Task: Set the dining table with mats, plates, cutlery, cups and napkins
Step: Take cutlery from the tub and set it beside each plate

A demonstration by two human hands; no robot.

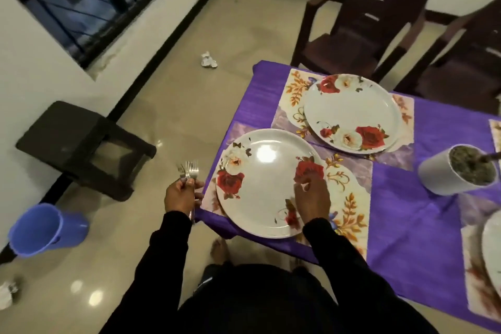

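Note:
My left hand (181, 195) is held off the table's left edge and is closed around a bunch of metal forks (189, 168), tines up. My right hand (313, 198) lies on the right side of the near rose-patterned white plate (260, 187), fingers bent and blurred; I cannot tell whether it holds anything. That plate sits on a floral mat (349, 198) at the corner of the purple-clothed table (406, 211). Farther along, a second rose plate (352, 108) rests on another mat (295, 89). A third plate (492, 247) on a mat (474, 279) is cut off at the right edge.
A white pot (444, 179) with dark contents and a handle sticking out stands on the table at right. Two dark chairs (360, 22) (461, 62) stand at the far side. On the floor are a black stool (84, 146), a blue bin (43, 228) and crumpled paper (208, 59).

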